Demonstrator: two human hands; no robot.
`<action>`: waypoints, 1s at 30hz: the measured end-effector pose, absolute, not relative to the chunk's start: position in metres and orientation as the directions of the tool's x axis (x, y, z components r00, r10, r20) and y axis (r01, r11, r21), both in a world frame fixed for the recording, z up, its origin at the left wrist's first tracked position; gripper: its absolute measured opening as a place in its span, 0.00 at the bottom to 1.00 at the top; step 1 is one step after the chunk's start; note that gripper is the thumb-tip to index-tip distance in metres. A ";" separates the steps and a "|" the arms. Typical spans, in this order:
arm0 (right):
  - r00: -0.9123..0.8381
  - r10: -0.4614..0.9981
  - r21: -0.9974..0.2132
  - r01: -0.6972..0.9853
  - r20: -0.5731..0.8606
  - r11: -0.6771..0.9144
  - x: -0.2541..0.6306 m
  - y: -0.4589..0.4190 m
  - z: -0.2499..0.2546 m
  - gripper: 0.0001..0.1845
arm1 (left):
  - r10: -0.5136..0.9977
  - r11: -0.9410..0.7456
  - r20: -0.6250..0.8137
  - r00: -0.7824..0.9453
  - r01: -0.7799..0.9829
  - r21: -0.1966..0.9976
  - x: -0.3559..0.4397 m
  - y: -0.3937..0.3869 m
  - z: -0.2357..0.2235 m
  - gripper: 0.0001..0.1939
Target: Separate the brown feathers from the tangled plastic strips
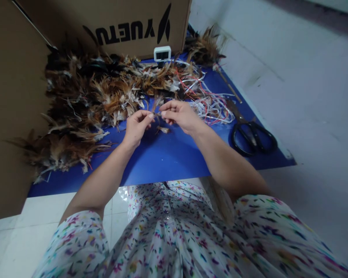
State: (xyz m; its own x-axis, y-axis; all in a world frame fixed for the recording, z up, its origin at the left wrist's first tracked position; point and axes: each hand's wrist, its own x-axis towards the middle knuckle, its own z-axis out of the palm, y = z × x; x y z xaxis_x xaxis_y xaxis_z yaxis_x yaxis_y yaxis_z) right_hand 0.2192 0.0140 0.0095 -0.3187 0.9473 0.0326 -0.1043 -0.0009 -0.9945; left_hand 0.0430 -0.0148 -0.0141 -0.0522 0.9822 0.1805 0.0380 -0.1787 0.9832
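My left hand (139, 125) and my right hand (179, 116) meet over the front middle of a blue tabletop (168, 162). Both are closed in a pinch, thumb against fingertips, with a gap of only a few centimetres between them. A small brownish feather (157, 113) spans the fingertips, its details too fine to make out. Just below, a loose pale-tipped feather (164, 130) lies on the table. Behind and left of my hands spreads a big heap of brown, black and white feathers (104, 92). Tangled white and red strings (211, 110) lie right beside my right hand.
Black-handled scissors (253, 139) rest at the right edge. A thin stick (229, 85) leads to a feather bunch (205, 46) at the back right. A small white digital device (162, 54) stands before a cardboard box (127, 27). More cardboard (11, 116) walls the left side.
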 end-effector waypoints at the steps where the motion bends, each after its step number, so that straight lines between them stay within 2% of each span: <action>1: -0.333 0.942 -0.997 -0.077 0.042 0.017 0.216 0.012 0.007 0.10 | 0.986 -0.160 0.160 -0.042 0.022 0.987 0.045 -0.016 -0.013 0.16; 9: -0.302 0.938 -0.985 -0.019 0.171 0.174 0.205 0.006 0.001 0.18 | 0.990 -0.135 0.136 -0.025 0.042 0.990 0.048 -0.021 -0.012 0.14; 15: -0.299 0.936 -0.981 -0.001 0.184 0.193 0.208 0.011 -0.005 0.15 | 0.998 -0.068 0.068 -0.013 0.024 0.997 0.047 -0.021 -0.011 0.12; 21: -0.226 0.946 -0.971 0.014 0.231 0.240 0.209 0.016 -0.010 0.07 | 0.994 0.093 -0.099 -0.034 -0.149 0.984 0.049 -0.024 -0.002 0.09; 25: -0.169 0.937 -0.951 -0.005 0.307 0.311 0.210 0.017 -0.009 0.08 | 0.980 0.194 -0.201 0.003 -0.270 0.943 0.049 -0.025 0.004 0.06; 30: -0.157 0.915 -0.928 -0.015 0.371 0.373 0.209 0.015 -0.007 0.09 | 0.968 0.252 -0.244 0.065 -0.308 0.917 0.049 -0.024 0.006 0.10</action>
State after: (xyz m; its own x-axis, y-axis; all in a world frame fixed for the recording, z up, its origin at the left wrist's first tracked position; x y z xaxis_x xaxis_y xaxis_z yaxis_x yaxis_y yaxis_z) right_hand 0.2094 0.0154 -0.0067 -0.1565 0.9155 0.3706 -0.0153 0.3730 -0.9277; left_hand 0.0493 -0.0245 0.0059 0.0651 0.9676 -0.2440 -0.3084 0.2520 0.9173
